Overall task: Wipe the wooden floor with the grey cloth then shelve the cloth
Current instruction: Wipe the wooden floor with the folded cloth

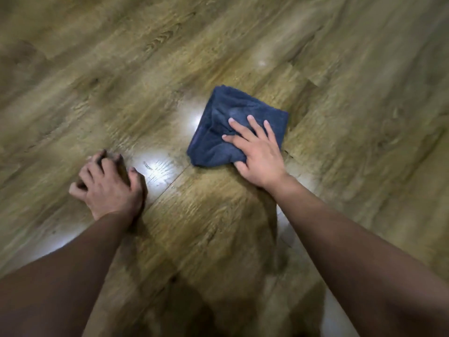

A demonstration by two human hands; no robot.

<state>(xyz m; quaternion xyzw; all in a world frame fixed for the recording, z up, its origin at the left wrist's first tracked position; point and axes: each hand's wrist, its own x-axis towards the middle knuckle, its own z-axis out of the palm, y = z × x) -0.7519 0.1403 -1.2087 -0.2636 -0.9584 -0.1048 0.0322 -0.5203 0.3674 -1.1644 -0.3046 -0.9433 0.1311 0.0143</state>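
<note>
Pressing down w/ straight, spread fingers, the right hand (258,155) is laid flat on the grey cloth (233,127); nothing is gripped. The cloth is folded approx. square and lies on the wooden floor (352,69), right of centre. The left hand (109,186) is braced on the boards, well apart from the cloth, fingers bent, holding nothing.

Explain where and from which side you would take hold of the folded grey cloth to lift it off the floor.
Probably the far corner of the grey cloth, approached from above. The right hand lies flat on its near side, covering that edge, while the far corner lies bare, with raised folds to pinch on the wooden floor.
</note>
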